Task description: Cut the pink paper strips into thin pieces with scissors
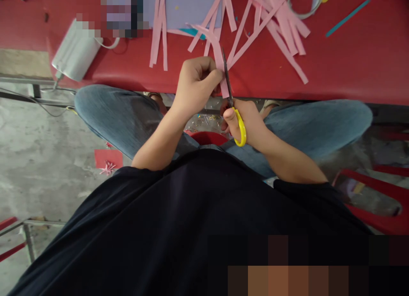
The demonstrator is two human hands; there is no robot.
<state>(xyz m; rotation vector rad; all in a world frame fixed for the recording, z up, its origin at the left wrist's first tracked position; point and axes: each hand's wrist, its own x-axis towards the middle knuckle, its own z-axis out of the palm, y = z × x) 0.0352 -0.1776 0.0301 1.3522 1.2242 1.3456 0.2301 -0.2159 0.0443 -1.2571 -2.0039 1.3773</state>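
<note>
Strip: a narrow pink paper strip point(220, 61) hangs over the near edge of the red surface point(351, 61), just in front of the person's lap, caught between both hands.
Left grip: the left hand point(196, 85) is curled into a loose fist, thumb and fingertips pressed together on the strip's left edge, pinching the paper; the wrist is bent upward and the bare forearm slants down and left toward the body.
Scissors: a pair of scissors with yellow plastic handles and dark metal blades point(231, 104) points up and away from the body, blades lying along the strip just right of the left grip; how far they are parted I cannot tell.
Right grip: the right hand point(247, 123) sits below and right of the left grip, fingers threaded through the yellow loops and closed on the handles; the forearm runs down and right to a black sleeve.
Beyond the grip: loose pink paper strips point(275, 23) lie scattered and crossing on the surface, above a lilac sheet of paper point(188, 6).
Left of the grip: a white rounded box with a cable point(75, 53) rests at the surface's edge.
Under the grip: knees in blue jeans point(121, 117) are spread apart.
</note>
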